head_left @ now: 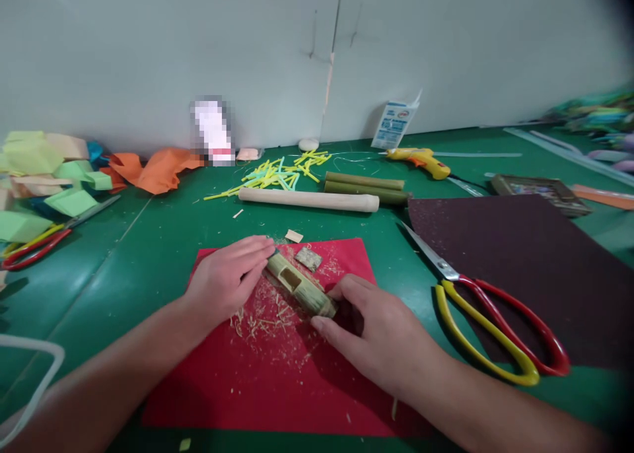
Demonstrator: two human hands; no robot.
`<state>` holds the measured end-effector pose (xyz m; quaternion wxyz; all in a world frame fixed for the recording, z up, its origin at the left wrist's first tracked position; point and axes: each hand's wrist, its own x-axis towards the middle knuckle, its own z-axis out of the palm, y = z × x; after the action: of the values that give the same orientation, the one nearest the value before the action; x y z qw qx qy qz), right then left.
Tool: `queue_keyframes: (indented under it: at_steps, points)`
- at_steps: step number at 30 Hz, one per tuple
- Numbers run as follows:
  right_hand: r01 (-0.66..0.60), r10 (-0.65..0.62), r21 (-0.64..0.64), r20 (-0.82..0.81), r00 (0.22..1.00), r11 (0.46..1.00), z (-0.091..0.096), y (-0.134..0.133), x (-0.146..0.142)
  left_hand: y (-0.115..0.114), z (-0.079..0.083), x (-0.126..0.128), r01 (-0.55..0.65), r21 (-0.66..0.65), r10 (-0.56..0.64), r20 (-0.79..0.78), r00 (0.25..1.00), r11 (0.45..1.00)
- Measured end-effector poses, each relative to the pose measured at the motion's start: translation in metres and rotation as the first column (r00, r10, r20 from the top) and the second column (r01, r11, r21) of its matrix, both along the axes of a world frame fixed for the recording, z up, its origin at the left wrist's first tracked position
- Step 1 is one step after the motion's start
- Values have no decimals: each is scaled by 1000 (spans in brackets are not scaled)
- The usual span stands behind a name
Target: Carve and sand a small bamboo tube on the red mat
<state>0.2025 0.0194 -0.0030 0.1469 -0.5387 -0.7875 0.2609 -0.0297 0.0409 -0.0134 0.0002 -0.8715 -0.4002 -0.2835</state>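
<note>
A short bamboo tube (308, 294) with a rectangular hole cut in its side lies aslant over the red sheet (208, 380). Its near right end is gripped between the thumb and fingers of my right hand (379, 324). At the far left end, my left hand (225, 275) is closed, fingers together against the tube; a small dark thing shows by those fingertips, too little of it to name. Pale shavings (270, 314) are scattered around the tube on the sheet. Just beyond it lies a small speckled square piece (308, 259), with a thin wooden chip (294, 236) farther back.
Red-and-yellow-handled scissors (475, 301) lie on a dark sheet (559, 275) at right. Behind the work are a pale wooden rod (307, 200), green bamboo lengths (364, 187), yellow strips (277, 175) and a yellow glue gun (419, 161). Folded papers (49, 175) crowd the left.
</note>
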Motion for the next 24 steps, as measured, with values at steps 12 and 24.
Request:
queue_keyframes:
  at_steps: [12, 24]
  points:
    - [-16, 16, -3, -21, 1000, 1000, 3, 0, 2, 1, 1, -4, -4, 8, 4, -22, 1000, 1000]
    - [-25, 25, 2, -30, 999, 1000, 2, 0, 3, -7, 1, 0, 48, 36, -44, -120, 992, 998]
